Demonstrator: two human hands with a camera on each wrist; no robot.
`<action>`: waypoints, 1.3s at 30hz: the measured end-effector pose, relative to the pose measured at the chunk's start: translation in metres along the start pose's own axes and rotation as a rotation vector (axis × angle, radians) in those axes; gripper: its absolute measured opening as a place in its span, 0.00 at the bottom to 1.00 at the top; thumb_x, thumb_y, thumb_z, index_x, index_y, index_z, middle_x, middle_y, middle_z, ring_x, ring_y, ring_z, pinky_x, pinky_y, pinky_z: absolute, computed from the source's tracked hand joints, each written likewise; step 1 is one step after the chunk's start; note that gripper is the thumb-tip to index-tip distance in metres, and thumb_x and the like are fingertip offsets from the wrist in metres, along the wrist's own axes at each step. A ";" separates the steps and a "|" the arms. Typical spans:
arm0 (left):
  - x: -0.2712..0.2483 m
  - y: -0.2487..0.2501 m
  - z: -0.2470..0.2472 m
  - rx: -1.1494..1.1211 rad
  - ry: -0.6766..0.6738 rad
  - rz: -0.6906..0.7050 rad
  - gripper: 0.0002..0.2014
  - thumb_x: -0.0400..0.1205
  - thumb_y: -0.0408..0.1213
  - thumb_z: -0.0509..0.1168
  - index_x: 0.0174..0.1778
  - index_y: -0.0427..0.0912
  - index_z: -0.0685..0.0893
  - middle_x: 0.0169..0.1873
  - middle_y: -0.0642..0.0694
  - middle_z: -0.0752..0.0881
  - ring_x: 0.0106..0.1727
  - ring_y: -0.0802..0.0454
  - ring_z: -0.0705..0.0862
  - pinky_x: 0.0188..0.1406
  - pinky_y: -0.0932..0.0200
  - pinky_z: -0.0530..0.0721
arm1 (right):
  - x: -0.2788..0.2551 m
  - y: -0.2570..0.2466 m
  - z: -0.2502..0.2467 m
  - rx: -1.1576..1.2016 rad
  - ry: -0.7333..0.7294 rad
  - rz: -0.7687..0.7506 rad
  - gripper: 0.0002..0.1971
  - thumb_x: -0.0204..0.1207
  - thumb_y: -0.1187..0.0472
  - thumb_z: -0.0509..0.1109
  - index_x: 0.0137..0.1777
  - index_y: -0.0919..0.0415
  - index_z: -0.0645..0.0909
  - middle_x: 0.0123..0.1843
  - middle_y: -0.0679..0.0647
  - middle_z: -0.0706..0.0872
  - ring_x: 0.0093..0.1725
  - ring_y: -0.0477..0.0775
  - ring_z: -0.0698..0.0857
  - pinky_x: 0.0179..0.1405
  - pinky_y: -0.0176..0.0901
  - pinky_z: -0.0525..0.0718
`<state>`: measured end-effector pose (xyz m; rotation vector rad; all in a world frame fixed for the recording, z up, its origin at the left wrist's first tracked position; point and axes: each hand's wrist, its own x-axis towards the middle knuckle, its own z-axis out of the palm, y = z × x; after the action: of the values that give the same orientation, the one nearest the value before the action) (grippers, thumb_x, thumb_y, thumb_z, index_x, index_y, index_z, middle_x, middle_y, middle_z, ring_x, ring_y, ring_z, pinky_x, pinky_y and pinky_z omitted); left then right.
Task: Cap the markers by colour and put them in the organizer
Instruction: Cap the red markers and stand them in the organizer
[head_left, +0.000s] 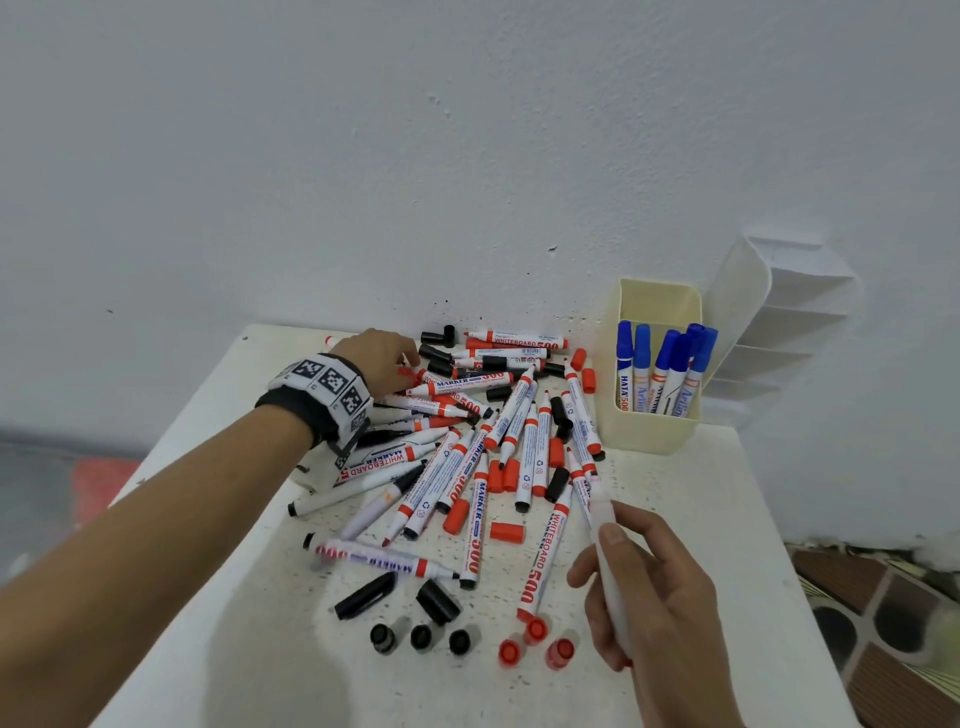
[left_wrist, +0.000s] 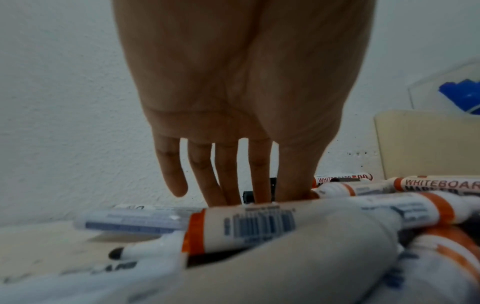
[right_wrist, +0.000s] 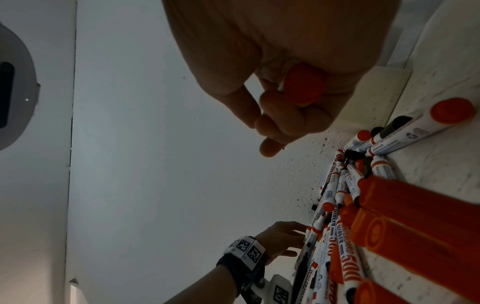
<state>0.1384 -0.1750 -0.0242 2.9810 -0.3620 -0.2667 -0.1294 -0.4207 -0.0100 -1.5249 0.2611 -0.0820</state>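
A pile of uncapped red and black whiteboard markers (head_left: 493, 441) lies on the white table (head_left: 737, 499), with loose red and black caps among them. My left hand (head_left: 387, 364) reaches into the pile's far left side; in the left wrist view its fingers (left_wrist: 259, 174) hang straight down and their tips are hidden behind a marker. My right hand (head_left: 597, 556) grips a white marker (head_left: 605, 514) above the table's near right. The right wrist view shows that marker's red end (right_wrist: 303, 86) inside the curled fingers. A cream organizer box (head_left: 657, 431) at the back right holds several capped blue markers (head_left: 662, 369).
Three black caps (head_left: 421, 636) and three red caps (head_left: 535, 631) stand upright near the front edge. Two black caps (head_left: 439, 600) lie just behind them. A white tiered organizer (head_left: 779, 322) leans against the wall behind the cream box. The wall runs along the table's far edge.
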 end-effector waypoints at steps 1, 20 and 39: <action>0.002 0.002 0.000 0.020 -0.010 -0.006 0.14 0.83 0.48 0.66 0.63 0.52 0.83 0.60 0.46 0.86 0.58 0.46 0.84 0.52 0.54 0.82 | 0.000 0.000 -0.001 -0.003 0.002 0.001 0.10 0.83 0.61 0.62 0.60 0.57 0.81 0.32 0.62 0.86 0.17 0.54 0.70 0.13 0.36 0.69; -0.018 0.002 -0.029 -0.301 0.130 0.077 0.11 0.78 0.36 0.74 0.56 0.44 0.87 0.50 0.47 0.89 0.50 0.52 0.85 0.54 0.59 0.82 | -0.005 -0.003 -0.001 0.027 -0.020 -0.019 0.10 0.83 0.62 0.62 0.60 0.58 0.81 0.32 0.63 0.85 0.17 0.53 0.69 0.14 0.36 0.68; -0.189 0.082 -0.046 -1.248 0.028 0.410 0.12 0.73 0.32 0.74 0.50 0.32 0.84 0.41 0.39 0.91 0.45 0.47 0.90 0.49 0.61 0.86 | -0.032 -0.027 0.046 0.022 -0.214 -0.128 0.08 0.84 0.59 0.63 0.57 0.50 0.83 0.34 0.59 0.86 0.19 0.55 0.69 0.16 0.39 0.69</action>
<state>-0.0516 -0.2023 0.0623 1.6483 -0.5269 -0.2610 -0.1469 -0.3704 0.0218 -1.5142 -0.0078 -0.0219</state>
